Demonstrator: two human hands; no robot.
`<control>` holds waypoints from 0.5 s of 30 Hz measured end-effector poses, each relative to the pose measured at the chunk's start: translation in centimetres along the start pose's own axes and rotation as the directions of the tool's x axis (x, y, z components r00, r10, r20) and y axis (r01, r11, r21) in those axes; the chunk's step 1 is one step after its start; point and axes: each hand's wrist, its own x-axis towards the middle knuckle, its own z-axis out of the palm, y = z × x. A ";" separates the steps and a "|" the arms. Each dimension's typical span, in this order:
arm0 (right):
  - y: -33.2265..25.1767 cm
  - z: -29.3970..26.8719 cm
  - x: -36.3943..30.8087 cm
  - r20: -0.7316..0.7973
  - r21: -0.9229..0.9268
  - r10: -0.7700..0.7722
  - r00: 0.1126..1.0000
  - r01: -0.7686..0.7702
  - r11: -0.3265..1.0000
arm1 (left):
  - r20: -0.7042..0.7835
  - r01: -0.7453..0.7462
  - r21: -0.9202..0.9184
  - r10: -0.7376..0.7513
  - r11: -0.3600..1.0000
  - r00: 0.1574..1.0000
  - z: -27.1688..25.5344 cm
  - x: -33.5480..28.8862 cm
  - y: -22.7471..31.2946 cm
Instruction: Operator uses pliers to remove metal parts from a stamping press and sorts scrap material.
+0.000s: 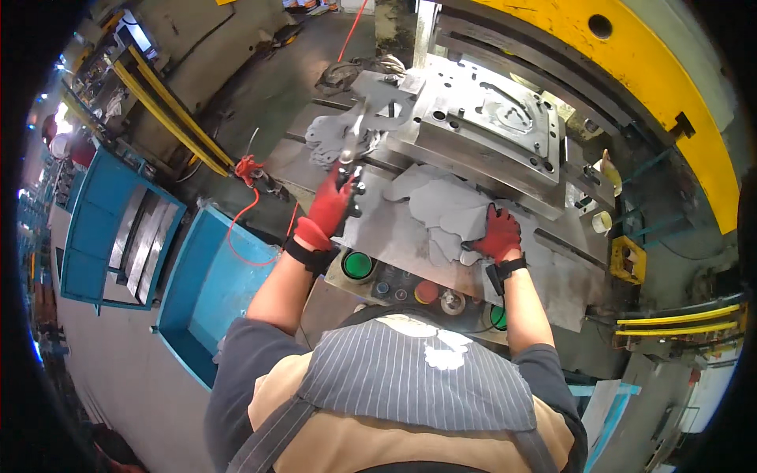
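Workshop under bright, even overhead light; strongest glare at 12 o'clock, where the steel die [493, 118] washes near white. Blown-out highlights also at 9 o'clock, by the far-left rim. Soft shadow pools under the press frame [678, 102] at 2 o'clock & beneath the blue bins [201, 292] at 8 o'clock. Heavy fisheye bend: straight edges curve toward the rim, w/ black vignette all round. Centre sharp; left glove [331, 206] shows slight motion blur, right glove [498, 235] crisp. Rim detail soft, smeared, w/ faint colour fringing at 8 o'clock.
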 end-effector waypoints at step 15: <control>3.4 2.7 -0.2 -0.208 0.091 -0.041 0.977 0.061 0.994 | 0.497 0.496 -0.868 -0.049 -0.025 0.866 -4.5 1.8 -10.2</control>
